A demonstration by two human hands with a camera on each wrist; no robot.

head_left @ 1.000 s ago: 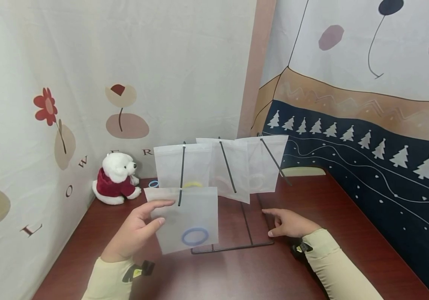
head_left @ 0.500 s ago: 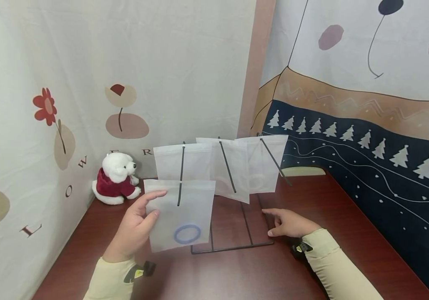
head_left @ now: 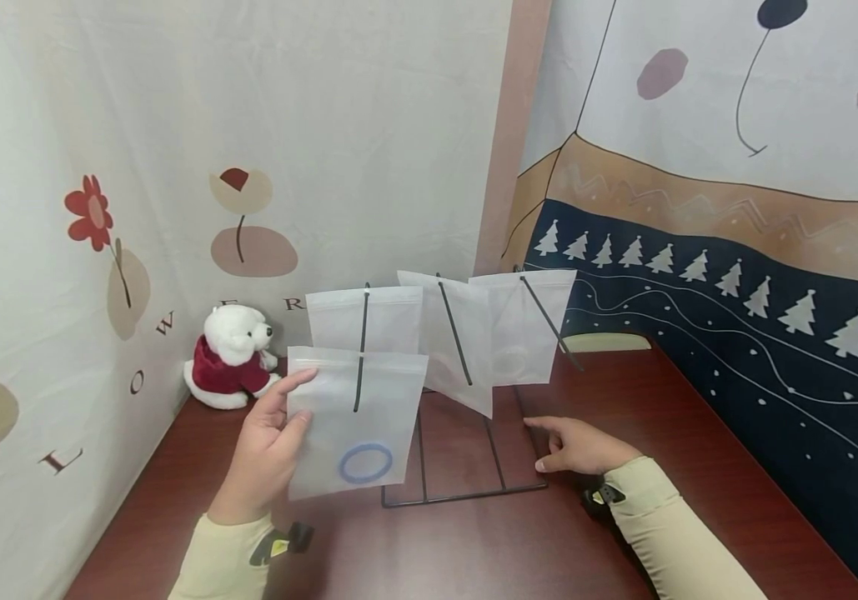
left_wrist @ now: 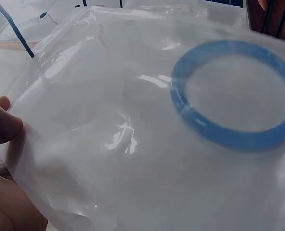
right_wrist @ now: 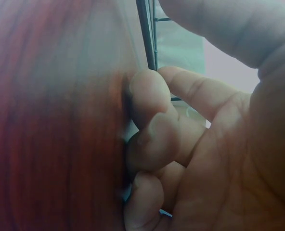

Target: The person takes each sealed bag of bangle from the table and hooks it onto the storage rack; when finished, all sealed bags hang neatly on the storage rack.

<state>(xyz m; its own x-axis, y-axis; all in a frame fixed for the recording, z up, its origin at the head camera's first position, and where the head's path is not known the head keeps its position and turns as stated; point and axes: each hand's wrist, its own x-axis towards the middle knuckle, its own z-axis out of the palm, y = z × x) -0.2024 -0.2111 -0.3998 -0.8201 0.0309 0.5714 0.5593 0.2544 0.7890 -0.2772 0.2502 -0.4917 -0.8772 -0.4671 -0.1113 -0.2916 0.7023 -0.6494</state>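
A frosted zip bag point(head_left: 323, 442) with a blue ring point(head_left: 365, 463) inside hangs by its top hole on the left prong point(head_left: 358, 387) of a black wire display rack point(head_left: 466, 499). My left hand point(head_left: 259, 454) pinches this bag's left edge between thumb and index finger. In the left wrist view the thumb point(left_wrist: 5, 127) lies over the film. On the tabletop, my right hand point(head_left: 586, 448) grips the rack's right base rail, thumb and index finger against it. Its other fingers point(right_wrist: 152, 144) curl against the table in the right wrist view.
Behind hang more frosted bags: one on the same prong point(head_left: 391, 321), one in the middle point(head_left: 459, 333) and one at right point(head_left: 522, 333). A white plush bear point(head_left: 233, 358) in red sits back left. Printed cloth walls enclose the reddish-brown table point(head_left: 474, 558).
My left hand has drawn the front bag left and slightly up, farther back along the prong. The middle bag has swung a little. My right hand has stayed in place.
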